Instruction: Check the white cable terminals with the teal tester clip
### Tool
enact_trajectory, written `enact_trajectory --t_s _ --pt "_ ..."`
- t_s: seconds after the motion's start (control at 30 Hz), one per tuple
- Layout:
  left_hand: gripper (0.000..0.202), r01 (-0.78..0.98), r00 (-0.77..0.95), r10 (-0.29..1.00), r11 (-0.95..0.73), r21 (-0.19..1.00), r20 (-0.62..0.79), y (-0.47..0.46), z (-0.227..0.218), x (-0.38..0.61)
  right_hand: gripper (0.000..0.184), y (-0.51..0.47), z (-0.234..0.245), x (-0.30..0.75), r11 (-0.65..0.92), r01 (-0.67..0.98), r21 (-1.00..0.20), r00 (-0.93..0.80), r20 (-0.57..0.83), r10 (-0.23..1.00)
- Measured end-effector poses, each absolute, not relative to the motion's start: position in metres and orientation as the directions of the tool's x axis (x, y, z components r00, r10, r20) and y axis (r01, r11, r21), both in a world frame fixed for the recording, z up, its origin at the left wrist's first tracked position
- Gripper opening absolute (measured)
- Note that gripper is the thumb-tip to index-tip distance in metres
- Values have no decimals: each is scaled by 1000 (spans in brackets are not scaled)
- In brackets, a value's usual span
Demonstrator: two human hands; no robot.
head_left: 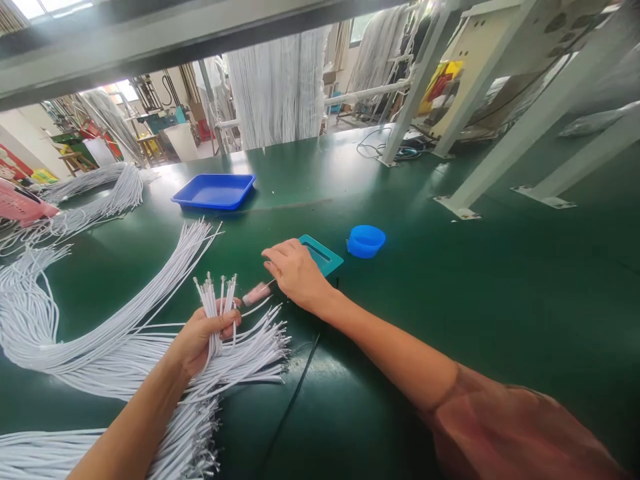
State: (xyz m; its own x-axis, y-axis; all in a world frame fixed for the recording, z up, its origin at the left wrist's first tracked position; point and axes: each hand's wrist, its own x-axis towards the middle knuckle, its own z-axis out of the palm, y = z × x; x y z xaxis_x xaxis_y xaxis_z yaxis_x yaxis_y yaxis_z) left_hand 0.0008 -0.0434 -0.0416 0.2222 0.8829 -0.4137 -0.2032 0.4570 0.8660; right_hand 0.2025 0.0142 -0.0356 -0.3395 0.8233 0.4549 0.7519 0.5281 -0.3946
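Observation:
My left hand (213,327) is closed round a bunch of white cables (220,307), whose tipped ends stick up above my fingers. My right hand (297,270) is over the near left side of a flat teal tray (327,259), covering part of it. Its fingers are bent and drawn together; whatever is between them is too small or hidden. Between my hands is a small pink and whitish piece (257,294), its kind unclear. More loose white cables (250,353) lie beneath and beside my left hand, their ends pointing right.
A round blue dish (367,241) stands right of the teal tray. Farther back is a blue rectangular tray (215,192). Curved cable bundles (115,313) cover the left of the green table (450,300). Metal legs (470,187) stand at the right, and a beam (150,47) crosses overhead.

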Motion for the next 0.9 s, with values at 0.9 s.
enact_trajectory --t_s 0.9 --pt "23 -9 -59 989 139 990 -139 -52 -48 19 17 -16 -37 175 180 39 -983 -237 166 957"
